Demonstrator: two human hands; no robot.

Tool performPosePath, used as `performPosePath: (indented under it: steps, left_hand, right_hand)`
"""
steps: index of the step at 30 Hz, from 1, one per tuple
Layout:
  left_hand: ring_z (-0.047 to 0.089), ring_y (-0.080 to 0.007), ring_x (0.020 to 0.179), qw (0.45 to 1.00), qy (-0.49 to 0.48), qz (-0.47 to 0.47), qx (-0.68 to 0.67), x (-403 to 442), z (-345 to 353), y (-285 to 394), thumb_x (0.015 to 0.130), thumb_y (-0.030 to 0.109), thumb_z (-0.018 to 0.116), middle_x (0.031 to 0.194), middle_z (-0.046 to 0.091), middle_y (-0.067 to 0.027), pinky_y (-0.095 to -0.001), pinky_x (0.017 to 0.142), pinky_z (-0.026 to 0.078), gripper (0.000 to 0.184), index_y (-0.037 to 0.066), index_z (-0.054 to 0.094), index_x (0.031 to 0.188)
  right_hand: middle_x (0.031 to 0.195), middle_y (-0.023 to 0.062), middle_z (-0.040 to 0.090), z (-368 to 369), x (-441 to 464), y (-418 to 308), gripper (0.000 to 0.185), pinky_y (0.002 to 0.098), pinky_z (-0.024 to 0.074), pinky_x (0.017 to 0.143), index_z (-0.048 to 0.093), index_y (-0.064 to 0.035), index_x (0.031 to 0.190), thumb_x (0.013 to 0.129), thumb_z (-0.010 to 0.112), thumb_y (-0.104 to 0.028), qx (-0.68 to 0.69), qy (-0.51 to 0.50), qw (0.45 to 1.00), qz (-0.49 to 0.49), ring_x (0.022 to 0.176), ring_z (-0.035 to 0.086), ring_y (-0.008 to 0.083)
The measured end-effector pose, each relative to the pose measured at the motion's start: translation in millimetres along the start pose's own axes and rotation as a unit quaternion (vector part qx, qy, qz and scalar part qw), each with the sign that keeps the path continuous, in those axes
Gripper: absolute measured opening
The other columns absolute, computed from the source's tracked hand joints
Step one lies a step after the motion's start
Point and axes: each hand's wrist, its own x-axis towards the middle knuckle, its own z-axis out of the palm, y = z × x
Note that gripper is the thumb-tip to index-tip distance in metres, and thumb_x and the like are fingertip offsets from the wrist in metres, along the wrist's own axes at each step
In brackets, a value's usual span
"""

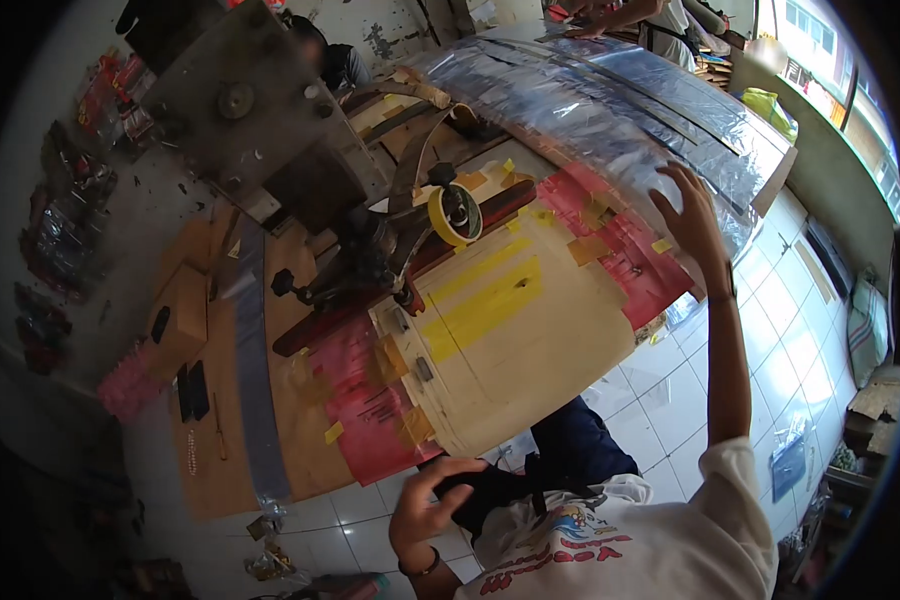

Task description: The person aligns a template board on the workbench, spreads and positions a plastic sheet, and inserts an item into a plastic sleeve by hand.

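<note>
My right hand (692, 215) is stretched out past the far right corner of the wooden board, fingers spread, near the plastic-covered table. It holds nothing that I can see. My left hand (425, 508) is low, in front of the board's near left corner, with fingers curved and apart and nothing in them. Between them lies a pale wooden board (560, 330) with yellow tape strips (495, 305) on it. Red sheets (355, 410) flank it on both sides, held with bits of tape. Behind the board stands a black clamp-like machine part (370, 250) with a yellow ring (454, 215) on it.
A large grey metal machine head (240, 110) overhangs the left side. Behind is a wide table under shiny plastic sheeting (620, 110), with another person's hand (590, 30) on it. A cardboard box (178, 312) and black pieces sit on the left bench. White tiles cover the floor.
</note>
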Motion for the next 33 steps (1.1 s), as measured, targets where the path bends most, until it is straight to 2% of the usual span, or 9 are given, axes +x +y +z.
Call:
performPosePath:
  steps: [3,6,7,13,16,20,23,28,33]
  left_hand:
    - [0.066,-0.0182,0.084,0.954,0.288,0.014,-0.078,-14.9,-6.9,-2.8,0.096,0.008,0.06,0.091,0.069,-0.0123,-0.0323,0.081,0.052,0.014,-0.002,0.064,0.106]
    - [0.06,-0.0137,0.073,0.882,0.469,0.001,-0.049,-30.1,-28.0,-18.7,0.098,0.009,0.058,0.083,0.065,-0.009,-0.0279,0.071,0.05,0.012,-0.001,0.063,0.102]
    - [0.059,-0.013,0.071,0.874,0.485,0.006,-0.028,-37.4,-33.8,-22.8,0.098,0.009,0.058,0.082,0.064,-0.0083,-0.0271,0.069,0.049,0.012,-0.001,0.063,0.102]
    - [0.055,-0.0134,0.069,0.785,0.617,-0.055,0.033,-64.5,-66.9,-34.6,0.097,0.008,0.06,0.084,0.061,-0.0058,-0.0284,0.066,0.045,0.009,0.002,0.064,0.102]
    - [0.056,-0.0181,0.075,0.731,0.61,-0.028,0.306,-70.9,-93.9,-56.5,0.094,0.006,0.062,0.087,0.061,-0.0083,-0.0325,0.07,0.045,0.008,0.002,0.065,0.1]
    - [0.057,-0.0261,0.088,0.67,0.587,-0.083,0.446,-62.6,-119.4,-105.7,0.086,0.011,0.068,0.089,0.065,-0.0052,-0.041,0.082,0.04,0.006,0.011,0.068,0.092]
    - [0.057,-0.0272,0.089,0.666,0.602,-0.096,0.43,-58.8,-123.4,-105.7,0.082,0.015,0.071,0.089,0.066,-0.0017,-0.0426,0.084,0.038,0.007,0.015,0.069,0.089]
    - [0.057,-0.0247,0.087,0.658,0.6,-0.13,0.435,-56.8,-124.9,-103.1,0.081,0.015,0.073,0.087,0.065,0.0004,-0.0414,0.083,0.037,0.009,0.017,0.071,0.09]
    - [0.056,-0.0225,0.087,0.659,0.599,-0.138,0.434,-55.1,-123.6,-99.7,0.081,0.015,0.074,0.085,0.064,0.0027,-0.0405,0.082,0.037,0.01,0.019,0.072,0.09]
  right_hand:
    - [0.146,0.0159,0.05,45.9,56.3,16.3,0.054,0.0507,0.0341,0.113,0.057,-0.0158,0.136,0.091,0.066,-0.046,-0.061,-0.068,0.995,-0.036,0.138,0.043,0.0355]
    - [0.151,0.0158,0.045,94.5,74.7,10.4,0.064,0.0621,0.0265,0.114,0.051,-0.0215,0.143,0.09,0.061,-0.057,-0.151,-0.161,0.975,0.004,0.143,0.036,0.0344]
    - [0.154,0.015,0.041,107.8,78.2,19.9,0.066,0.0701,0.02,0.113,0.047,-0.0261,0.147,0.092,0.053,-0.062,-0.15,-0.2,0.968,0.015,0.146,0.031,0.0346]
    - [0.15,0.0139,0.046,140.8,107.6,18.0,0.051,0.069,0.0283,0.107,0.055,-0.0227,0.135,0.098,0.042,-0.054,-0.194,-0.136,0.959,0.157,0.141,0.039,0.0362]
    - [0.143,0.0126,0.053,170.8,115.8,41.6,0.045,0.068,0.0344,0.103,0.056,-0.0205,0.132,0.099,0.042,-0.048,-0.282,-0.054,0.944,0.161,0.135,0.045,0.0368]
    - [0.143,0.0114,0.054,170.5,131.5,57.9,0.041,0.0647,0.0387,0.1,0.055,-0.0182,0.133,0.102,0.041,-0.04,-0.292,-0.096,0.937,0.166,0.133,0.05,0.0333]
    - [0.142,0.0109,0.055,173.2,146.0,71.6,0.043,0.0614,0.0394,0.101,0.051,-0.0182,0.139,0.103,0.042,-0.039,-0.256,-0.059,0.948,0.182,0.13,0.053,0.0331]
    - [0.131,0.0111,0.063,145.5,135.5,29.3,0.039,0.0502,0.0442,0.1,0.056,-0.0157,0.133,0.105,0.043,-0.04,-0.181,0.015,0.983,0.039,0.122,0.058,0.0331]
    - [0.13,0.0118,0.063,142.0,121.9,17.3,0.04,0.0488,0.0444,0.099,0.058,-0.0134,0.13,0.104,0.046,-0.041,-0.187,-0.035,0.982,-0.017,0.121,0.058,0.0337]
